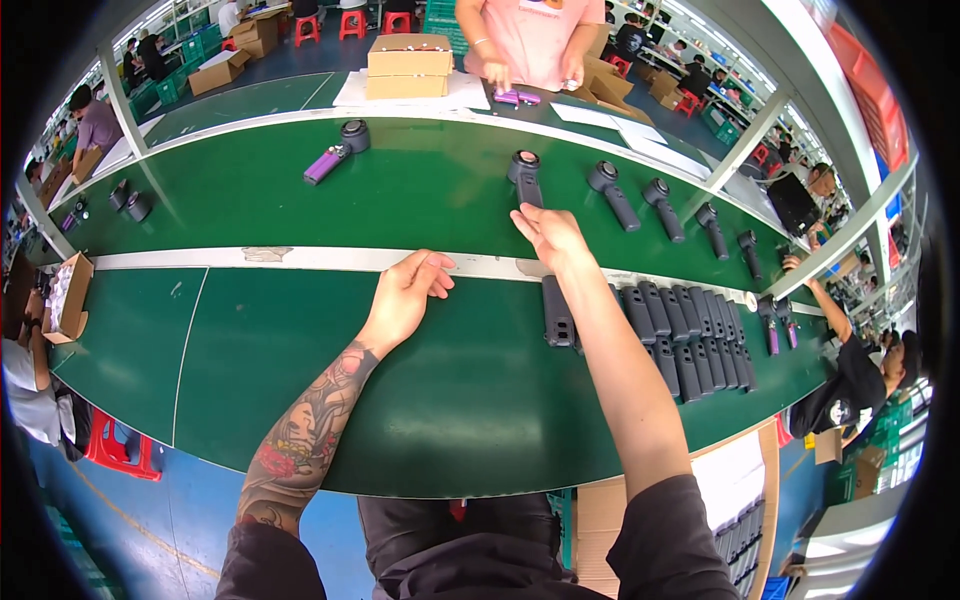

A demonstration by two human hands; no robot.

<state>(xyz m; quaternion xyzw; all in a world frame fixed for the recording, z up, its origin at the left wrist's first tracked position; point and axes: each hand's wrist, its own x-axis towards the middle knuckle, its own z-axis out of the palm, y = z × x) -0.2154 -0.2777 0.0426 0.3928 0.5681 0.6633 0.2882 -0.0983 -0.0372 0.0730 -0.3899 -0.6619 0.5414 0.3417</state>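
My right hand reaches across the white strip to a dark grey handheld fan with a round head. Its fingers are stretched out and apart at the lower end of the fan's handle; whether they touch it is hard to tell. My left hand hovers by the near side of the strip, fingers curled in, with nothing showing in it. Beside my right forearm a dark grey handle-shaped housing lies apart from two packed rows of similar housings. Several more dark fans lie to the right on the far green surface.
A fan with a purple handle lies at the far left. Small dark parts and an open carton are further left. Across the bench a person in pink handles purple parts near a cardboard box. White posts flank the bench.
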